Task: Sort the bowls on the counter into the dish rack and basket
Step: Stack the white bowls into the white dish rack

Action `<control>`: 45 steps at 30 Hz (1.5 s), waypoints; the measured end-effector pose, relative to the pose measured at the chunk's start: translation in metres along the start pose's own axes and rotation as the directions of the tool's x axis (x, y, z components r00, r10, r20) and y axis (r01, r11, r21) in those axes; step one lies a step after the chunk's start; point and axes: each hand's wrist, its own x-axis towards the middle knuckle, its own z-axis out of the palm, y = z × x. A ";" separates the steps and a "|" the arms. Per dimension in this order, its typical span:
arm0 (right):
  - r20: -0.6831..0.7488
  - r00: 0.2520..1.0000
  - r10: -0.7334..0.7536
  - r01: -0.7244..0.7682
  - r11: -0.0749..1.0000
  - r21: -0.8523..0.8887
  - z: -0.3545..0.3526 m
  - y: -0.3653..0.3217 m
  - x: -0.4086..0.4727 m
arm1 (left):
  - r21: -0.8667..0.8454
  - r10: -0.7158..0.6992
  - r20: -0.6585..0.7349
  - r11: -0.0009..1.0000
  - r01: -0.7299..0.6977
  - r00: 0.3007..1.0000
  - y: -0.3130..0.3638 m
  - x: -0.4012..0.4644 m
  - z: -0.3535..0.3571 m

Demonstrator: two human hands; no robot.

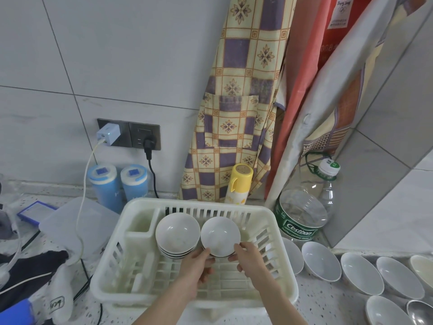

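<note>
Inside the white dish rack (131, 254), both hands are reaching forward and gripping a small stack of white bowls (220, 235): the left hand (196, 266) is curling round its near-left rim, the right hand (249, 256) is pinching its near-right rim. A second bowl stack (177, 233) is leaning just beside it. More loose bowls (321, 260) are lying on the speckled counter (328, 301) right of the rack, below a water bottle (302, 212) and tiled wall (117, 55).

rack front half (164, 277): open | back: bowl stack (177, 233) | right: counter bowls (321, 260)
</note>
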 end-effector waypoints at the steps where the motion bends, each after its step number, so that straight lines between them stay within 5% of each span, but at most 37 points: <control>1: 0.002 1.000 0.002 -0.002 1.000 0.001 0.000 0.000 0.000 | 0.006 -0.003 0.009 1.000 0.003 1.000 0.000 0.000 -0.001; 8: -0.009 1.000 -0.009 0.009 1.000 -0.020 -0.001 0.002 -0.001 | 0.056 -0.084 0.073 0.995 0.080 0.994 0.013 -0.011 -0.005; 13: -0.157 0.980 -0.120 0.116 0.993 -0.037 -0.008 -0.001 -0.012 | 0.077 -0.113 0.083 0.991 0.107 0.990 0.025 -0.026 -0.015; 19: -0.205 0.953 -0.222 0.222 0.975 -0.023 -0.021 -0.002 -0.030 | -0.149 -0.170 0.041 0.973 0.174 0.985 0.023 -0.032 -0.037; 27: -0.221 0.945 -0.243 0.254 0.967 0.023 -0.032 0.006 -0.048 | -0.426 -0.112 -0.040 0.901 0.085 0.993 0.030 -0.030 -0.043; 45: -0.191 0.946 -0.261 0.265 0.964 -0.008 -0.031 0.010 -0.056 | -0.497 -0.146 -0.132 0.865 0.062 0.980 0.034 -0.016 -0.047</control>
